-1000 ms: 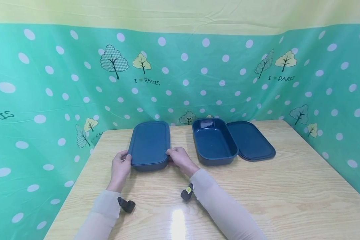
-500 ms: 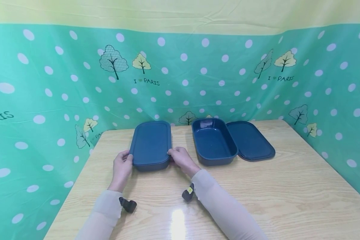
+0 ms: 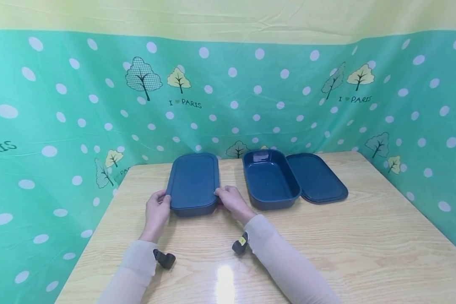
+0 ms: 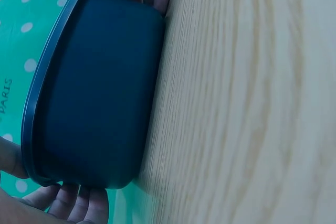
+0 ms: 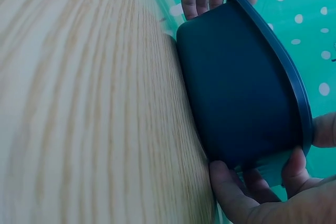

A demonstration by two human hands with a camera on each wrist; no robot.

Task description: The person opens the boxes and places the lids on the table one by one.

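Note:
On the left half of the table, in the head view, stands a dark blue rectangular food container with its flat lid [image 3: 194, 181] on top. My left hand [image 3: 157, 213] grips its near left side, thumb at the lid's edge and fingers against the wall. At the near right side my right hand [image 3: 233, 203] holds it likewise. The left wrist view shows the container's end wall [image 4: 100, 93] resting on or very close to the wood, between both hands. In the right wrist view, the right hand's fingers [image 5: 226, 190] curl along the wall. What the container holds is hidden.
To the right stands a second dark blue container [image 3: 275, 205], uncovered, its inside showing. A loose dark blue lid [image 3: 321, 179] lies flat beside it. The wooden table [image 3: 346, 253] meets a green dotted cloth [image 3: 251, 97] at the back and sides.
Both hands and the lidded container between them have slid a little to the right, towards the uncovered container. The uncovered container and loose lid stay put on the table.

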